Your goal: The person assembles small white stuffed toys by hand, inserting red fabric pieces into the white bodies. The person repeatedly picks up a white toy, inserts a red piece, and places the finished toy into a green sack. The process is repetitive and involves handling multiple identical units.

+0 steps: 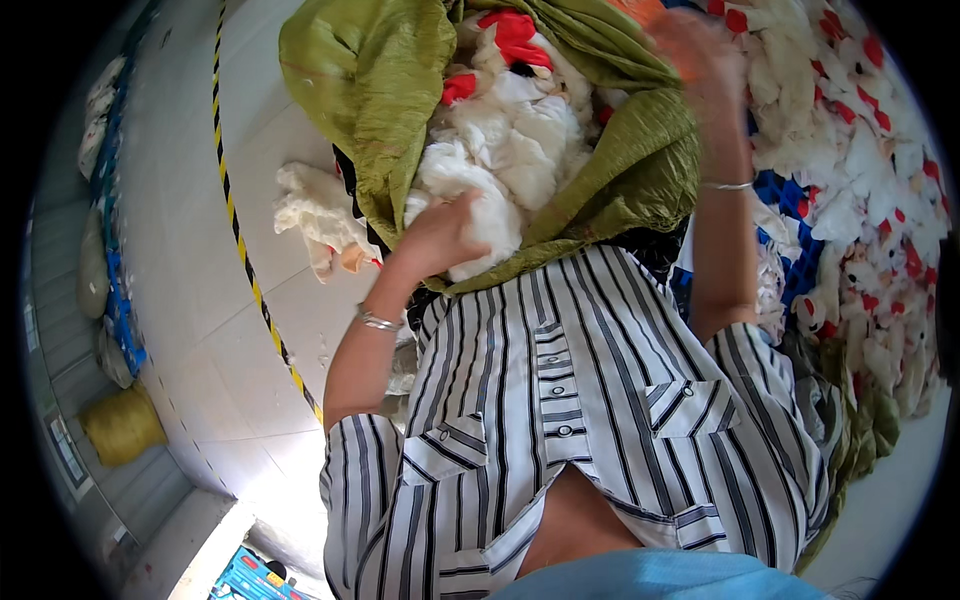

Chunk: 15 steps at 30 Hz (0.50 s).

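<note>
Your left hand [445,238] rests on the white plush pieces [525,130] bunched inside the open green sack [370,60], touching them at the near left of its mouth, with red patches showing toward the far side. Your right hand [705,65] is at the sack's far right edge, beside something orange [637,12]. The left fingertips sink into the fluff and the right hand is blurred, so I cannot tell whether either is clamped on anything. To your left, another white plush piece [318,205] lies on the floor just outside the sack, between it and the yellow-and-black striped line [232,210]. To your right spreads a pile of white and red plush [860,200], with blue plastic latticework [790,193] near the sack.
</note>
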Available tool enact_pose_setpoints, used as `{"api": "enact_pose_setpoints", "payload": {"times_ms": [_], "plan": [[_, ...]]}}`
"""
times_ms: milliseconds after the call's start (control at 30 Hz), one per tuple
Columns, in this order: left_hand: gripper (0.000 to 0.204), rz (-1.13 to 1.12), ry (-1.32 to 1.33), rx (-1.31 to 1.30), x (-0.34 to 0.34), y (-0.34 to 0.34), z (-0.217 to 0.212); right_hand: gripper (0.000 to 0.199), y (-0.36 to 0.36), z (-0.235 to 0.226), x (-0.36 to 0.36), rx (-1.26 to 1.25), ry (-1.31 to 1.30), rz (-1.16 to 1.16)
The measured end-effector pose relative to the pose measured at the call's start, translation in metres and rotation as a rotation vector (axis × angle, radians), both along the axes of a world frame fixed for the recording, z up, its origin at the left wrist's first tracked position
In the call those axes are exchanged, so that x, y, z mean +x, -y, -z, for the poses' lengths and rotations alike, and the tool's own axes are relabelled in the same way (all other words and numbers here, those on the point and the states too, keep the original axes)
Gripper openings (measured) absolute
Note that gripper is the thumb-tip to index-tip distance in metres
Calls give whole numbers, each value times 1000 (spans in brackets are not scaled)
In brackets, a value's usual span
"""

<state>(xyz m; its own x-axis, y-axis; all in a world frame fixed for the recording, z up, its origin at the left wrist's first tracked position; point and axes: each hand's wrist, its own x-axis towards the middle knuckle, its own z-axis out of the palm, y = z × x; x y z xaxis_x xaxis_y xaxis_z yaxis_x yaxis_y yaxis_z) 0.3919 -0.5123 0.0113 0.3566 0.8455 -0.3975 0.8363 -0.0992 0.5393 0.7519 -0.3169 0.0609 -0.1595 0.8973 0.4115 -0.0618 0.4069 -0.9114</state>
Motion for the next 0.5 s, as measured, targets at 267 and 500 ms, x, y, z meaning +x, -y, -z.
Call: {"api": "enact_pose_setpoints", "payload": {"times_ms": [267, 500], "plan": [[10, -733, 744, 158, -48, -23, 14, 33, 55, 34, -105, -501, 101, -221], [15, -690, 1568, 533, -30, -40, -118, 55, 87, 31, -126, -432, 66, -490]]}}
